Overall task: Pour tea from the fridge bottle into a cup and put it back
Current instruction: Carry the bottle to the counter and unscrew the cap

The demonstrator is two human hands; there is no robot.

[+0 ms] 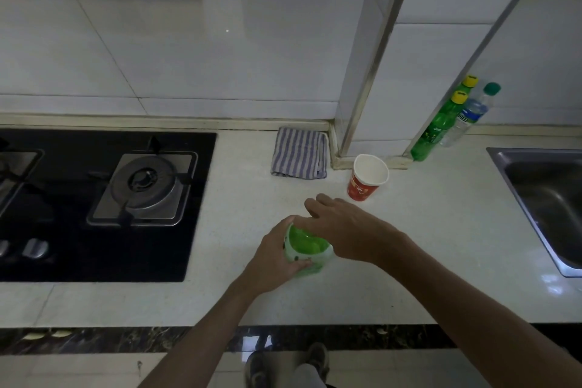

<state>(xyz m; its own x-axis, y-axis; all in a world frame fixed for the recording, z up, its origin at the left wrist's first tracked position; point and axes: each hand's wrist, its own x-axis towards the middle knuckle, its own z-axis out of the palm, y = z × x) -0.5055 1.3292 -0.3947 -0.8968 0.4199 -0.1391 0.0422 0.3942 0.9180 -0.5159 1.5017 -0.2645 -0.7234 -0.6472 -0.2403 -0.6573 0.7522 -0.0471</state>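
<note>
bare counter [441, 246] beside cup [367, 181], sink [541, 195] right

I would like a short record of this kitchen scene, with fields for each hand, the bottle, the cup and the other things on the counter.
left hand: grips the body of the green bottle
right hand: lies over the bottle's top; any grip on the cap is hidden
green bottle: upright, apparently on the counter
cup: red paper, upright, beyond the hands, apart from the bottle, looks empty
other things: striped cloth by the wall; stove at left; sink at right; three bottles near the wall
</note>
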